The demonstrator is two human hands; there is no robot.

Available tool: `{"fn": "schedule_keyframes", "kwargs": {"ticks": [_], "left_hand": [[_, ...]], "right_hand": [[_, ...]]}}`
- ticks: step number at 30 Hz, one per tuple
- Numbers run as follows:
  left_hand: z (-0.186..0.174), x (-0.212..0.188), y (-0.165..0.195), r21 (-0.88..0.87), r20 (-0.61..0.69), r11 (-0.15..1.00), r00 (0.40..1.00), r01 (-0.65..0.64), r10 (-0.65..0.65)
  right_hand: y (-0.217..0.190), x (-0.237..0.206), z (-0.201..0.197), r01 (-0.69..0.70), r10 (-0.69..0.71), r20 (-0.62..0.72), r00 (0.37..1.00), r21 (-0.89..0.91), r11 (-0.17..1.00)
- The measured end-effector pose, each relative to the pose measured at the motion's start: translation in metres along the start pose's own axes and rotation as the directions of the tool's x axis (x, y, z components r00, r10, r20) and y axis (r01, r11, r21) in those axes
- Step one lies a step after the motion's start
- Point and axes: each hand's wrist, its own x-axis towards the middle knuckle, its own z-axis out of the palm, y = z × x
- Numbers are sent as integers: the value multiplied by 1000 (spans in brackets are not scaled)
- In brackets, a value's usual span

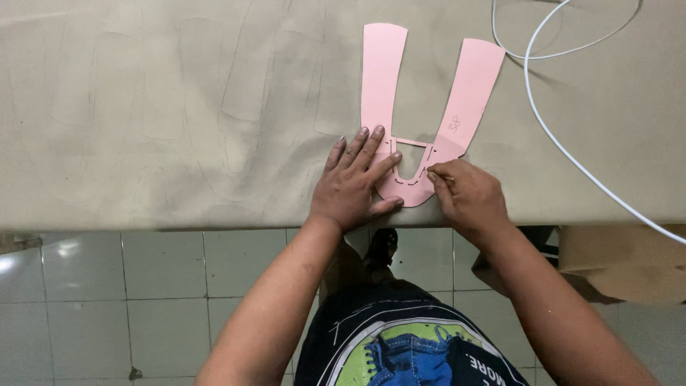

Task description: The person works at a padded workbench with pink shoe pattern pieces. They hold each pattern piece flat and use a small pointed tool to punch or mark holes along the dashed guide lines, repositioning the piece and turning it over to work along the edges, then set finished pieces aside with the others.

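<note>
The pink template (pixel 418 107), a U-shaped card with two long arms toward 12 o'clock, lay flat on the beige sheet (pixel 179 107) near its 6 o'clock edge; the left hand (pixel 355 187) pressed on it with fingers spread, gripping nothing, apparently to stop it shifting; the right hand (pixel 468 196), at 3 o'clock of the curve, was pinched around a thin tool, probably a marker, its tip at the template's edge; a small dark scribble marked the right arm; a white cable (pixel 564 150) ran off toward 2 o'clock.

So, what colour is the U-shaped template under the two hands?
The U-shaped template is light pink, with small dark slots near its curve. The head view shows it best.
</note>
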Motion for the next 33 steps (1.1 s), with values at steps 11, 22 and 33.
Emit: {"fn": "schedule_keyframes", "kwargs": {"ticks": [11,22,33], "left_hand": [[1,2,0,2,-3,1000,1000,1,-1],[1,2,-1,-30,36,999,999,35,-34],[3,0,-1,-28,-1,999,1000,27,-27]], "right_hand": [[5,5,-1,-40,39,118,992,10,999],[26,23,-3,-91,101,-64,993,143,986],[20,23,-7,-4,4,-15,1000,22,1000]]}}
